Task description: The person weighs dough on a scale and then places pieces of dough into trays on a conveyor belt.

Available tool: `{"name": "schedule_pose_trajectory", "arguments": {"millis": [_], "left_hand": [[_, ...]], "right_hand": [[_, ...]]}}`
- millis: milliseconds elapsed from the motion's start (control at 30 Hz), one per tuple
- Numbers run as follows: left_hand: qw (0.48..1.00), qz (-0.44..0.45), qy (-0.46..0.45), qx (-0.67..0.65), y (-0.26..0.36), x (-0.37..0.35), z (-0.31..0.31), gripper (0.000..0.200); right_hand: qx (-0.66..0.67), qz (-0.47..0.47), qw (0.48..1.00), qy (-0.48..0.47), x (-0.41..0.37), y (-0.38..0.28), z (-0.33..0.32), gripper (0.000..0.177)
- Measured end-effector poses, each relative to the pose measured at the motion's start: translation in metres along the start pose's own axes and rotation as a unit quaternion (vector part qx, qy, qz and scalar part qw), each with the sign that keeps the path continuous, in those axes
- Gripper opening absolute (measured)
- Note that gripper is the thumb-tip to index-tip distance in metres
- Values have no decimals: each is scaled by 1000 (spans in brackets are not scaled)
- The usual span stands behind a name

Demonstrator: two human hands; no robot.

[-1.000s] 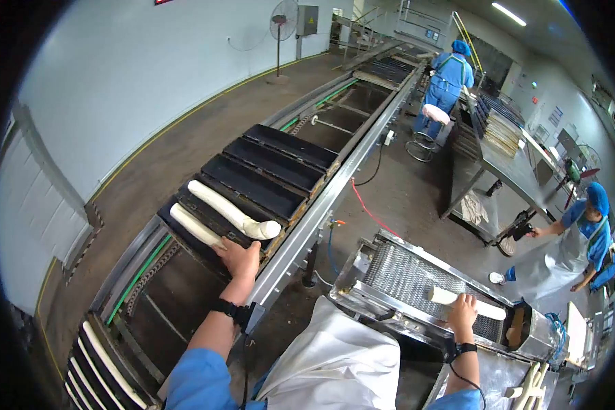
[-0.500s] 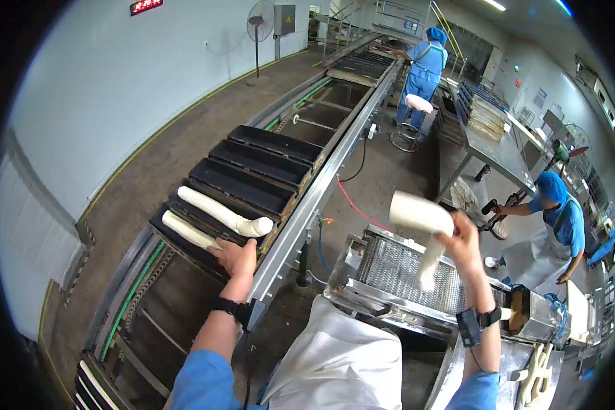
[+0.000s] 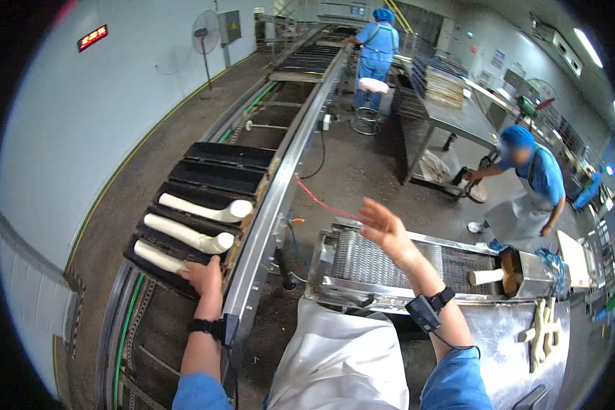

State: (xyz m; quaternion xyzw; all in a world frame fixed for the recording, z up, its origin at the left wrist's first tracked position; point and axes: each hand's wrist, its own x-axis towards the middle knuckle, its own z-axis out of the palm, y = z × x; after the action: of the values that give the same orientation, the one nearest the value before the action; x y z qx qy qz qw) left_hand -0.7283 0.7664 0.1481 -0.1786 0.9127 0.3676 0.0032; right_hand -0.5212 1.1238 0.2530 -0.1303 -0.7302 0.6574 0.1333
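Note:
My left hand [image 3: 202,276] curls over the near end of a pale dough roll [image 3: 156,257] in the closest black loaf pan [image 3: 143,270]. A second dough roll [image 3: 181,232] lies in the pan behind, its thick end bulging at the right. Beyond it, a third dough roll [image 3: 201,208] rests in its pan with a rounded end over the rim. My right hand [image 3: 385,231] is empty, fingers stretched out, above the left end of a metal mesh belt [image 3: 362,263]. On that belt, a dough piece [image 3: 486,277] sticks out by the outlet of a metal housing.
A rail conveyor [image 3: 301,130] carries the pans along my left. Several dough strips [image 3: 544,335] lie piled on a steel surface at right. One co-worker [image 3: 376,51] stands at the far conveyor; another co-worker [image 3: 536,171] bends beyond the mesh belt. A stool [image 3: 372,87] stands between.
The dough roll that my right hand held is released, and a third roll now lies in a pan. My view has turned rightward. A dough piece shows at the housing outlet.

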Motion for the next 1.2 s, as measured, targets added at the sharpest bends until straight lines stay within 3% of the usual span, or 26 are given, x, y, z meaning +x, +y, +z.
{"name": "schedule_pose_trajectory", "arguments": {"millis": [100,200,267,300,333,367,400,433,467,567,600,700,733,767,800,833,867,900,1000,1067,1100,1200], "left_hand": [[999,-20,-1,24,6,0,1,103],[999,-21,2,32,5,-1,2,103],[999,-35,3,34,9,-5,0,103],[999,-31,9,36,11,-7,0,102],[999,-29,15,37,12,-9,0,102],[999,-36,6,40,19,-16,-5,102],[998,-41,3,41,23,-17,-6,103],[999,-33,12,36,18,-12,-2,104],[999,-25,19,31,13,-9,3,104],[998,-41,3,37,28,-21,-7,105],[998,-45,5,35,30,-24,-7,105],[999,-48,4,25,30,-24,-6,108],[998,-50,6,22,30,-23,-6,108],[998,-48,7,29,31,-23,-7,108],[998,-45,8,37,31,-24,-7,108],[998,-46,8,37,30,-24,-7,108],[999,-44,7,31,29,-25,-6,107],[999,-42,6,24,29,-25,-7,107],[998,-52,1,20,32,-27,-10,108],[999,-44,3,18,25,-21,-5,108],[999,-39,6,16,23,-20,-4,108],[999,-41,0,24,24,-21,-10,108]], "right_hand": [[-322,68,942,63,-31,80,-62,74],[-582,134,793,119,-71,125,-128,61],[-638,225,727,118,-103,132,-176,43],[-666,199,703,147,-130,155,-203,35],[-694,223,667,152,-154,180,-233,38],[-700,285,644,123,-177,158,-232,38],[-687,265,654,172,-191,164,-239,39],[-714,278,624,153,-198,147,-233,39],[-694,302,635,156,-197,132,-225,23],[-741,288,592,133,-191,112,-210,12],[-743,284,592,131,-187,117,-214,12],[-646,267,695,171,-160,110,-216,25],[-639,217,716,180,-144,112,-227,29],[-562,161,789,187,-129,68,-208,33],[-458,93,859,208,-113,65,-219,35],[-309,77,920,227,-92,30,-204,39],[-277,43,932,230,-73,12,-205,39],[-163,55,956,236,-60,-41,-171,40],[-7,-83,980,181,-16,-119,-110,45],[148,-171,972,61,7,-152,-68,50],[192,-188,963,-1,8,-170,-39,62],[180,-196,962,-56,17,-166,-14,71]]}}
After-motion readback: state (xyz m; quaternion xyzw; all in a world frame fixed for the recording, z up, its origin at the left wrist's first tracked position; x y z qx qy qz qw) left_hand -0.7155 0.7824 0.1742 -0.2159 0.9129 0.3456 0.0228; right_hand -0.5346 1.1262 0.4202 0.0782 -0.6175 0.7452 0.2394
